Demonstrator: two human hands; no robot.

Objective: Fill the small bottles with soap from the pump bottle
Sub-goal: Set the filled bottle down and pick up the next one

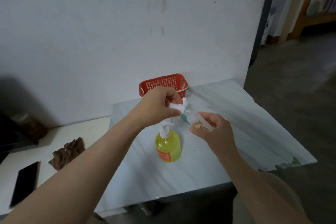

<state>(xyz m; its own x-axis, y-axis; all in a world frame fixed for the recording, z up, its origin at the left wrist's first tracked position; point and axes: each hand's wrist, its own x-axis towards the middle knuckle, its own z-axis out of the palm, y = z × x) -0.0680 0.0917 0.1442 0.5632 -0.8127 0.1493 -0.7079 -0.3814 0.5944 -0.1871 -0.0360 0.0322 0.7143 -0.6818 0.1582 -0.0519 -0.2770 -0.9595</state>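
Counter (236,132) carries everything. Basket (163,82) sits at the back by the wall, out of the way. Pump bottle (168,146) stands upright mid-counter, just below both hands, probably kept close for pumping. Left grip (160,105) pinches white cap (180,107) at the neck of small bottle (192,117). Right grip (212,132) curls round the bottle's base, holding it tilted above the counter, likely steadying it for twisting. Fill level unclear.

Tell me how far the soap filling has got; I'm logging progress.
Nothing shows as filled yet. In hand: the right hand holds a small clear bottle, tilted and seemingly empty, while the left hand grips a white piece at its neck. Left: pumping soap in from the yellow pump bottle standing on the table.
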